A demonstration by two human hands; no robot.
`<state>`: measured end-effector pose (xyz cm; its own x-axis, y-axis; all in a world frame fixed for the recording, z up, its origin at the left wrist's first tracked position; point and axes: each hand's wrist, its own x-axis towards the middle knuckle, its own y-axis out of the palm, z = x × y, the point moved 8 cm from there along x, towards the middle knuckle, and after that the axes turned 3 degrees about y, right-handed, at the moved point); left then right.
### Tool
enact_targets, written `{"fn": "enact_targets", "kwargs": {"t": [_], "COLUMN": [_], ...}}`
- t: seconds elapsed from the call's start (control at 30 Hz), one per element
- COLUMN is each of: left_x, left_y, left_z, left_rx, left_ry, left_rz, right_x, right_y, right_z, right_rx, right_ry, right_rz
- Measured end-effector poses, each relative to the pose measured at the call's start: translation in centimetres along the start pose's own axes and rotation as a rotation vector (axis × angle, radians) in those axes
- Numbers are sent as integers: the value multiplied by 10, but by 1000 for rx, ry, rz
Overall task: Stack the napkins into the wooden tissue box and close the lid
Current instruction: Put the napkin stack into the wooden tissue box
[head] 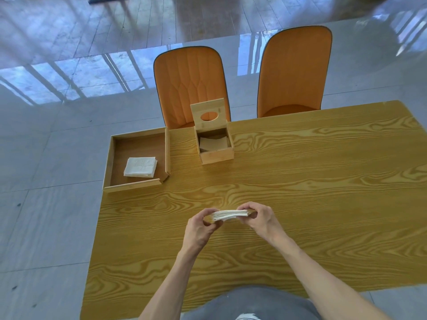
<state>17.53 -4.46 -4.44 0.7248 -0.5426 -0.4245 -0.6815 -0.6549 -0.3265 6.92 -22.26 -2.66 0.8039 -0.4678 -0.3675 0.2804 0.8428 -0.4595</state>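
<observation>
Both hands hold one stack of white napkins [229,214] edge-on above the table's near middle: my left hand [201,225] grips its left end, my right hand [258,217] its right end. The wooden tissue box [217,155] stands at the table's far edge with its lid [209,116] tipped up and back, an oval hole in it. Some napkins [213,143] lie inside the box. A second napkin stack [141,166] rests in the wooden tray [108,167] at the far left.
The wood-grain table [300,181] carries the tray at its far left corner, overhanging the edge. Two orange chairs [191,86] [294,72] stand behind the table's far side. Glossy grey floor surrounds the table.
</observation>
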Motion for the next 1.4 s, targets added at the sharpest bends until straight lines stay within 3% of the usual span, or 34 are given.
{"fn": "enact_targets", "kwargs": {"t": [0.27,0.87,1.4], "left_x": [-5,13,135], "left_y": [10,6,-86], "left_z": [5,-7,-139], "left_rx": [-236,-311,-315], "left_ry": [-31,-67,149], "left_rz": [7,-22,-180], "right_x": [-1,15,151], "right_y": [3,-5,-73], "right_z": [-9,-17,125], "right_rx": [179,298,202], "right_ry": [27,82,-134], "right_rz": [24,30,-112]}}
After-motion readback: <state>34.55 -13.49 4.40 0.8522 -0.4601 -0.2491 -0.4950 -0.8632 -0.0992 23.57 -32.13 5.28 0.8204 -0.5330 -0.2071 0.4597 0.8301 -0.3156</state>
